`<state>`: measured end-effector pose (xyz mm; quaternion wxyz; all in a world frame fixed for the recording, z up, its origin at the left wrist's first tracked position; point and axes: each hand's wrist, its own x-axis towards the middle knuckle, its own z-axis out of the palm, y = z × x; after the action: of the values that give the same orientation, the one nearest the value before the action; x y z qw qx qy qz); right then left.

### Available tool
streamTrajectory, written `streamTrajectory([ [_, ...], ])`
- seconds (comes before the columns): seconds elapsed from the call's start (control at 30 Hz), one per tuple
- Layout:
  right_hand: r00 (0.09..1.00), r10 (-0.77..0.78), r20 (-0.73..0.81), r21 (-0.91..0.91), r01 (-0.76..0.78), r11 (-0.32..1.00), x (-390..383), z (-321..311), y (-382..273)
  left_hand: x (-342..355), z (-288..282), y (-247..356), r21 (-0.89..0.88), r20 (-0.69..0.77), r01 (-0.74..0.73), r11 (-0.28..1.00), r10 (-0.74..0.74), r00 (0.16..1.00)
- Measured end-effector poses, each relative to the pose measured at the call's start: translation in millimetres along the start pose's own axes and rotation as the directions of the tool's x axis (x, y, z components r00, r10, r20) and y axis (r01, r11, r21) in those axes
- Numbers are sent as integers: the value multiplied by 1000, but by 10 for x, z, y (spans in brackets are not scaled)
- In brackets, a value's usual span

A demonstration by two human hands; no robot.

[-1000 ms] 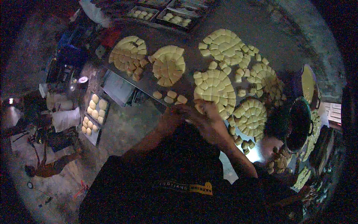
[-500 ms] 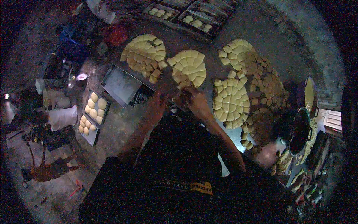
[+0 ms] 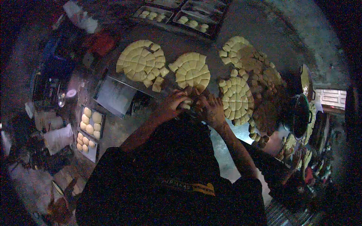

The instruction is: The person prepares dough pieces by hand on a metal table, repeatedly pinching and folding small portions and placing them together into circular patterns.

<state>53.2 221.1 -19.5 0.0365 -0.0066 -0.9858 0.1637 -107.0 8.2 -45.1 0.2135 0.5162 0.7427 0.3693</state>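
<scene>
The grip of the left hand [image 3: 175, 101] was curled round a pale dough piece [image 3: 185, 105] near the edge of the tabletop [image 3: 215, 54]; the right hand's [image 3: 213, 110] hold I could not tell in dimness. Shaping seemed in hand, calling next for gentle pressure.

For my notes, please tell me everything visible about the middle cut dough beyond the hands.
The middle cut dough is a pale yellow, soft-looking, flat, roughly round piece, with crossing cuts dividing it into blocks set close together. It lies on the dark table, apart from the cut dough to its left and the longer one to its right. Its near edge is by the left hand and right hand; whether either touches it is unclear.
</scene>
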Motion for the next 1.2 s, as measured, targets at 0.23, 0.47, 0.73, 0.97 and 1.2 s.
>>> streamTrajectory([
  [0.23,965,-258,-40,-313,233,921,-176,615,160,65,-656,38,-238,-64,192,952,-212,975],
  [0.47,996,-82,41,139,76,987,39,500,141,-63,-1031,69,-280,-12,482,831,-505,863],
  [0.73,966,-34,258,843,-208,497,888,-82,723,-672,-882,-241,-177,-400,402,898,-439,805],
  [0.97,998,64,-28,338,-51,940,3180,-982,1838,-1069,-1024,-160,-345,-458,565,750,-660,596],
  [1.2,999,-20,40,-143,25,989,4454,-788,2508,-1393,-917,147,-416,-546,604,680,-718,432],
])
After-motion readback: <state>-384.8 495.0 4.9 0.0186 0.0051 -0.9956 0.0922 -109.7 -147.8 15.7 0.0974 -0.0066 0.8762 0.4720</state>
